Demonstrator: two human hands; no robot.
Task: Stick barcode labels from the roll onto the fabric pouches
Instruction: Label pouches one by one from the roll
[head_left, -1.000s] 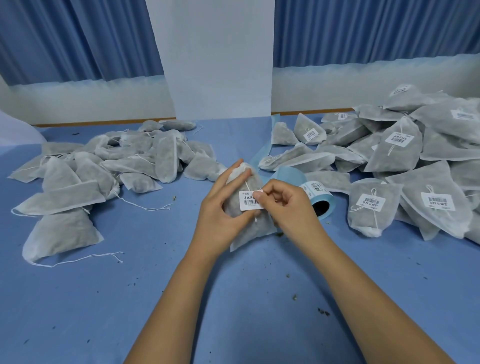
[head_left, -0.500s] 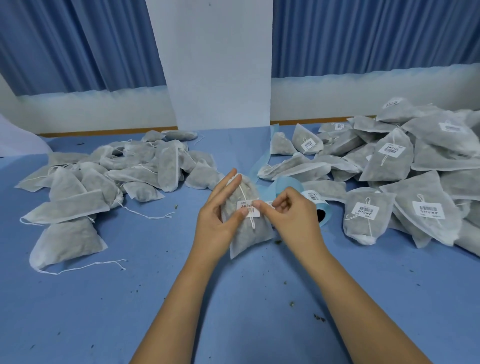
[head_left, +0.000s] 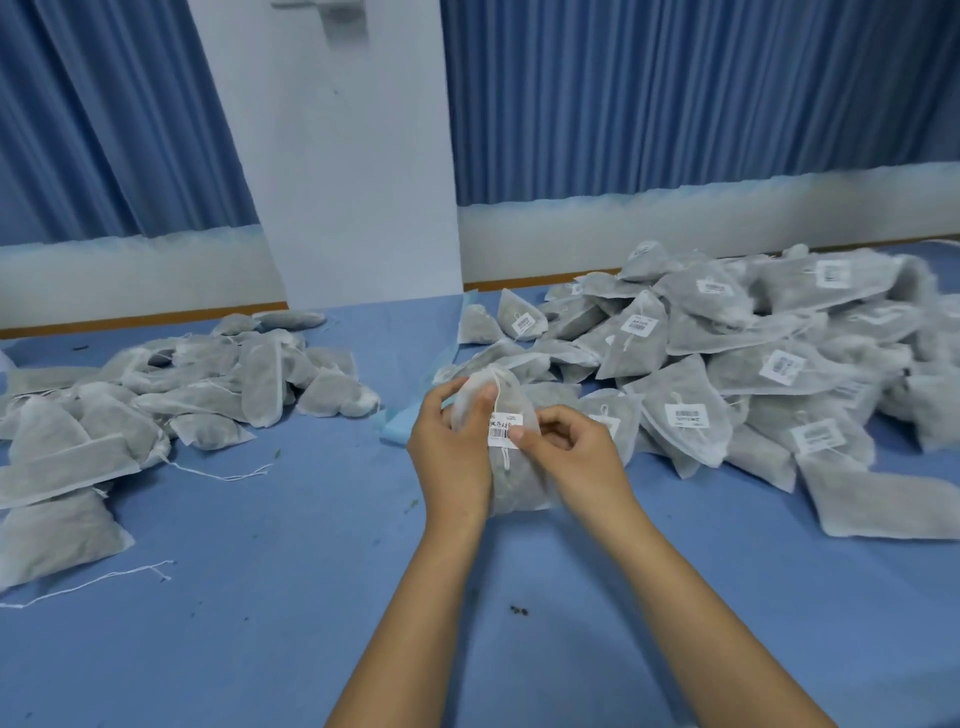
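Observation:
A grey fabric pouch (head_left: 511, 478) stands upright above the blue table, held between both hands. My left hand (head_left: 451, 451) grips its left side, thumb on the front near the top. A white barcode label (head_left: 503, 429) sits on the pouch's front. My right hand (head_left: 574, 457) has curled fingers and presses its thumb on the label's right edge. The label roll is hidden behind my hands; only a strip of its blue backing (head_left: 397, 423) shows at the left.
Unlabelled pouches (head_left: 171, 395) lie heaped at the left, with loose white strings trailing toward me. Labelled pouches (head_left: 727, 364) are piled at the right. A white pillar (head_left: 343, 156) and blue curtains stand behind the table (head_left: 260, 597).
The camera tilted up and the view shifted. Both hands raised the pouch more upright and nearer. The right thumb slid along the label toward its right edge. The roll went out of sight.

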